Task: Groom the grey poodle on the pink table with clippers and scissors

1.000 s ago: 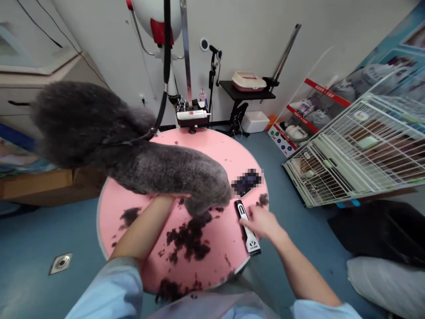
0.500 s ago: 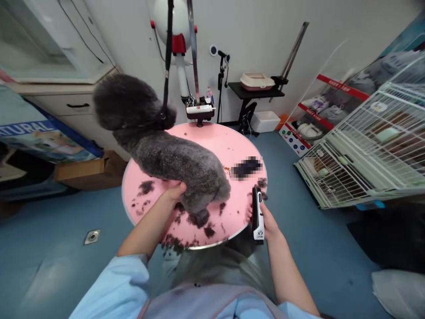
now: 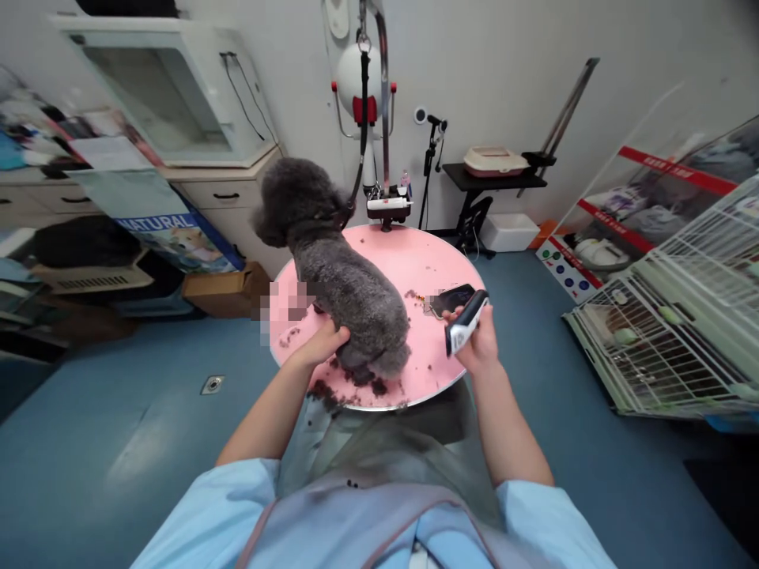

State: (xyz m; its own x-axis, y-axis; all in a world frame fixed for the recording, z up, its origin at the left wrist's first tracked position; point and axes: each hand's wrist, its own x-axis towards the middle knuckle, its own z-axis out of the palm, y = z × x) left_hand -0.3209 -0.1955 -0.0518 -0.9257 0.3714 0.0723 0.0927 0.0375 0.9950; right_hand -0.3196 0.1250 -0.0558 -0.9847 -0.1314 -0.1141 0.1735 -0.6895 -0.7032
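A grey curly-coated dog (image 3: 356,292) stands on the round pink grooming table (image 3: 391,245), its rear toward me and its head turned left. My left hand (image 3: 325,341) holds the dog at its left flank, thumb on the coat; the other fingers are partly hidden beneath the body. In my right hand (image 3: 483,340) is a black-and-white hair clipper (image 3: 467,322), raised over the table's right edge with fingers wrapped around it. Behind the clipper lies a dark phone-like slab (image 3: 454,299), partly blurred out. Dark hair clippings (image 3: 323,391) litter the near edge.
A black leash (image 3: 363,118) runs from the dog's neck up to a metal grooming arm (image 3: 385,103). A small tool tray (image 3: 388,207) sits at the table's back. Wire cages (image 3: 670,332) stand right, a cardboard box (image 3: 219,288) left, and a litter pan (image 3: 495,161) on a black stand behind.
My right hand has lifted the clipper up and over the table edge and tilted it. The dog's head has turned further left. My view has shifted, while my left hand stays on the dog.
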